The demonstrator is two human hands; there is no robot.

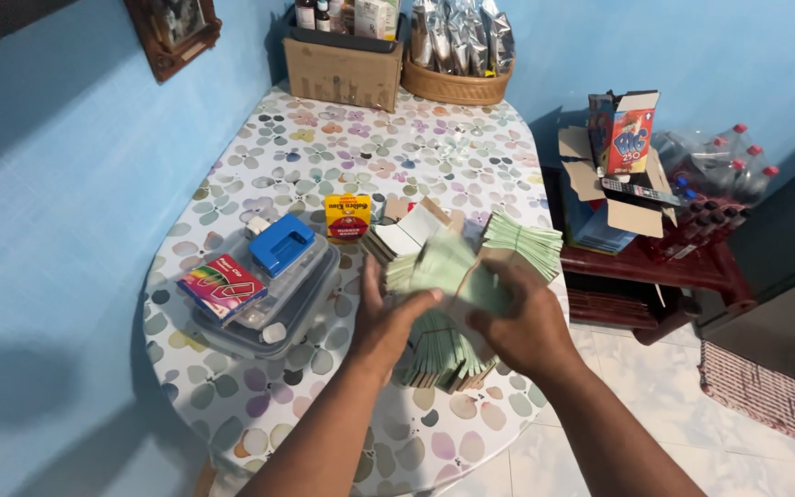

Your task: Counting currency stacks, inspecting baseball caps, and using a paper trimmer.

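My left hand [388,317] and my right hand [522,322] both grip a thick bundle of pale green paper slips [448,267] held above the table. A thin band crosses the bundle near my right fingers. Under my hands more green bundles [439,354] are stacked on the table. Another green bundle [526,241] lies just beyond, to the right. Several small tan and white envelopes [407,232] stand behind the held bundle.
The round table [324,147] has a flower-print cover and stands against a blue wall. On its left is a clear plastic box [273,308] with a blue hole punch [281,244] and a colourful packet [223,285]. A small yellow box [348,216], a cardboard box [342,72] and a basket [457,85] sit farther back. A red side table [664,267] holds boxes and bottles.
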